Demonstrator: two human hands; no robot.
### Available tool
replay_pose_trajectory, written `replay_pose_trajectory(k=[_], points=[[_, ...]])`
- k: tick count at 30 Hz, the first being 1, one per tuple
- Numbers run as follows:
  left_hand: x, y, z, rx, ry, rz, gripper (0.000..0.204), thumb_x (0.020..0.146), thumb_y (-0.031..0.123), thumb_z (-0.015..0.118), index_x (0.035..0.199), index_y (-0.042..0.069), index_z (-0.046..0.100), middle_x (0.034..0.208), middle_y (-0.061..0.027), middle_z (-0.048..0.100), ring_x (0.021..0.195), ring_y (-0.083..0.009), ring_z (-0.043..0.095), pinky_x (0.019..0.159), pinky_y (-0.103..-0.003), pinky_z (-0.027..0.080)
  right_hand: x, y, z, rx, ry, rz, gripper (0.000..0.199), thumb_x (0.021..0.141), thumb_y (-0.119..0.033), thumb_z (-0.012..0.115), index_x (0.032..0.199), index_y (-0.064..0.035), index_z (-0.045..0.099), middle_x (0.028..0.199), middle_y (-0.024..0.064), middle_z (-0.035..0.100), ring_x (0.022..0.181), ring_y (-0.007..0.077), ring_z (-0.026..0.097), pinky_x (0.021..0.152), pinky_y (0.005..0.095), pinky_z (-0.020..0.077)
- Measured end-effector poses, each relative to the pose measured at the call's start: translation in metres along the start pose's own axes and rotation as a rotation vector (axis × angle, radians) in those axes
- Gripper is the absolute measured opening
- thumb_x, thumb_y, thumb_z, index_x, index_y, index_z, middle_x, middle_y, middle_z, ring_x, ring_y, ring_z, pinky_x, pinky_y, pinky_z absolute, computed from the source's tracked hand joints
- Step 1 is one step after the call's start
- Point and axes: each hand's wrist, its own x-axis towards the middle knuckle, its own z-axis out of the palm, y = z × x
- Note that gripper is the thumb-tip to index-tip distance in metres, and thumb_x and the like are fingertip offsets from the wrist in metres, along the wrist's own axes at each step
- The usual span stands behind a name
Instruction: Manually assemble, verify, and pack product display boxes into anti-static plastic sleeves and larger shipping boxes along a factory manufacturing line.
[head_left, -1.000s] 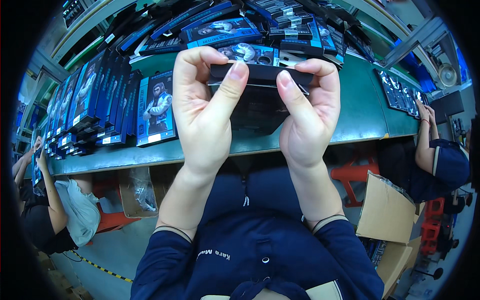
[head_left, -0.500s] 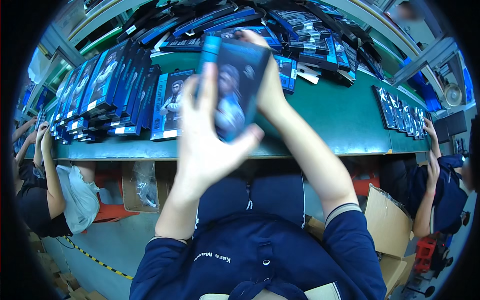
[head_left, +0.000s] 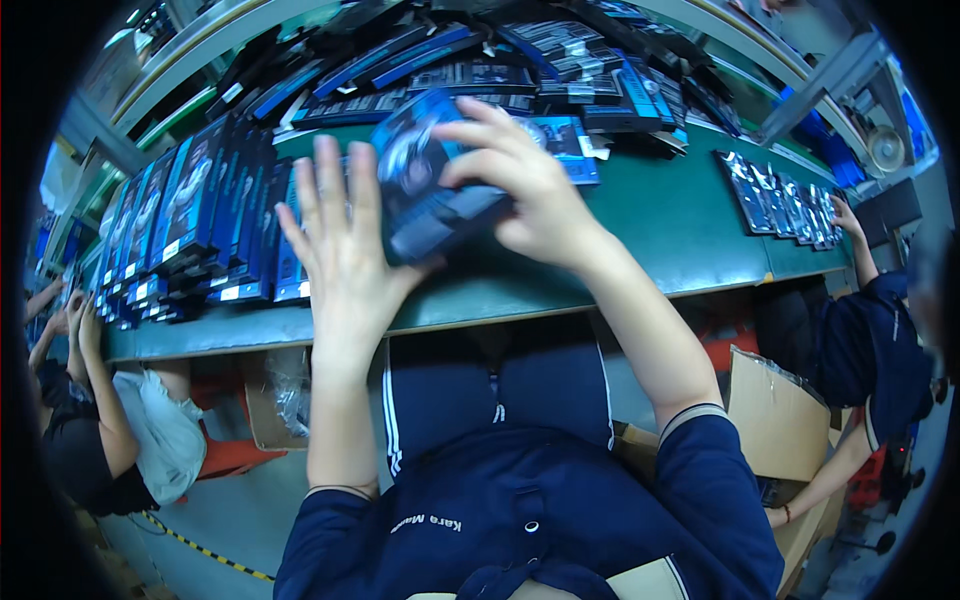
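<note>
A dark blue printed cardboard box (head_left: 425,170), blurred by motion, is tilted above the green tabletop in front of me. My right hand (head_left: 545,200) grips its right side, with the fingers bent over its face. To the left of the box, my left hand (head_left: 345,265) is open, its fingers spread and pointing away from me. The left thumb reaches to the lower edge of the box; whether it touches I cannot tell. Partly hidden behind my left hand stands another blue box (head_left: 290,235), beside a row of leaning, stacked boxes (head_left: 190,200).
A heap of similar boxes (head_left: 440,75) lies across the far side of the green table (head_left: 640,240). At the right, a co-worker's hand (head_left: 848,215) touches a row of shiny dark packs (head_left: 785,205). Open cartons (head_left: 775,410) stand below the table; other people sit at left.
The box has turned and tilted, now showing a different face. My left hand has moved off its front to the left and spread its fingers; my right hand has come over its right side.
</note>
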Motion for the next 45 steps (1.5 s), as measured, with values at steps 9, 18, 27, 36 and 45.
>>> replay_pose_trajectory(k=[9,18,27,36,45], points=[[-0.036,0.046,-0.001,-0.230,-0.285,0.717,0.055,0.071,0.010,0.071,0.124,0.011,0.060,0.121,-0.0124,0.061,0.109,-0.0276,0.059,0.092,-0.045,0.046,-0.191,0.109,-0.202,-1.051,0.037,1.272,0.040,0.093,-0.041,0.057,0.107,-0.0051,0.068,0.118,0.0145,0.065,0.117,0.0370,0.055,0.100,0.0545,0.0409],[0.020,0.046,-0.034,-0.368,-0.801,0.316,0.049,0.084,0.019,0.070,0.130,0.009,0.055,0.110,-0.0180,0.065,0.087,-0.0343,0.064,0.082,-0.042,0.049,-0.263,0.027,-0.179,-0.804,0.930,1.352,0.080,0.069,-0.034,0.088,0.129,0.0022,0.051,0.125,0.0222,0.057,0.093,0.0305,0.063,0.081,0.0363,0.0530],[-0.012,0.087,0.015,-0.377,-0.515,0.705,0.079,0.062,0.036,0.086,0.133,0.019,0.055,0.144,-0.0247,0.039,0.128,-0.0415,0.043,0.104,-0.050,0.037,-0.164,-0.039,-0.137,0.062,1.152,0.939,0.058,0.080,0.001,0.076,0.133,0.0032,0.053,0.096,0.0094,0.070,0.060,0.0061,0.060,0.041,0.0161,0.0362],[0.014,0.086,-0.011,-0.698,-0.138,0.346,0.110,0.049,0.031,0.089,0.144,0.002,0.042,0.135,-0.0256,0.046,0.123,-0.0409,0.050,0.101,-0.047,0.044,-0.139,-0.046,-0.095,0.635,1.040,1.098,0.058,0.084,-0.005,0.074,0.136,0.0029,0.050,0.096,0.0084,0.070,0.065,0.0051,0.063,0.041,0.0151,0.0382],[0.017,0.069,-0.015,-0.962,-0.115,0.449,0.125,0.048,0.035,0.093,0.150,-0.002,0.031,0.126,-0.0225,0.051,0.114,-0.0353,0.054,0.097,-0.042,0.046,-0.085,-0.075,-0.086,0.611,1.213,0.630,0.050,0.090,0.002,0.065,0.137,0.0050,0.046,0.112,0.0145,0.066,0.096,0.0189,0.068,0.082,0.0335,0.0593]])
